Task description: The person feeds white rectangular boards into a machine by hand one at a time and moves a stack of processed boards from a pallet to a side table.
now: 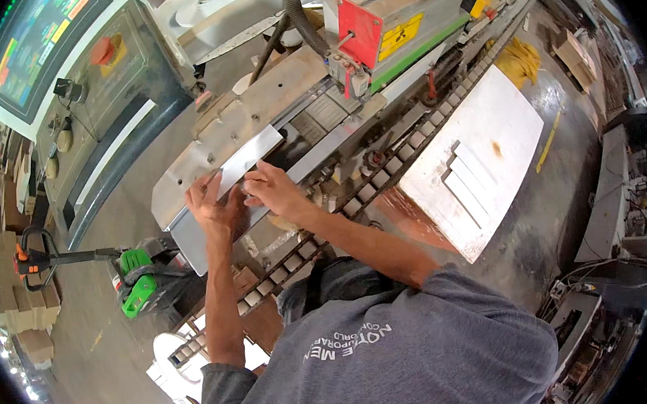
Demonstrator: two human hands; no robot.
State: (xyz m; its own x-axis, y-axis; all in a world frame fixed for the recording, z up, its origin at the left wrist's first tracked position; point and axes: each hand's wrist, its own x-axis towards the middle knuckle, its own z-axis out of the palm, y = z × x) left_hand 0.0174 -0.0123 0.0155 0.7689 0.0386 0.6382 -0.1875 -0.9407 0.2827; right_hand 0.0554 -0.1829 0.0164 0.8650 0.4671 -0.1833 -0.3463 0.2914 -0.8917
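A narrow white strip (253,153) lies along the metal infeed bed of a machine, pointing toward the dark opening under its housing. At the strip's near end is my left hand (213,204), its fingers bent and closed on it. My right hand (275,190) is just right of the left, fingers curled against the strip's near side. The two hands almost touch, and they hide the strip's near end. A flat metal plate (216,143) with holes runs along the far side of the bed.
A control panel with a screen (34,46) and a red stop button (103,51) stands at left. A roller chain (368,192) runs diagonally beside the bed. White panels (480,159) with a stack of strips lie right. A green-and-black pallet jack (141,281) stands lower left.
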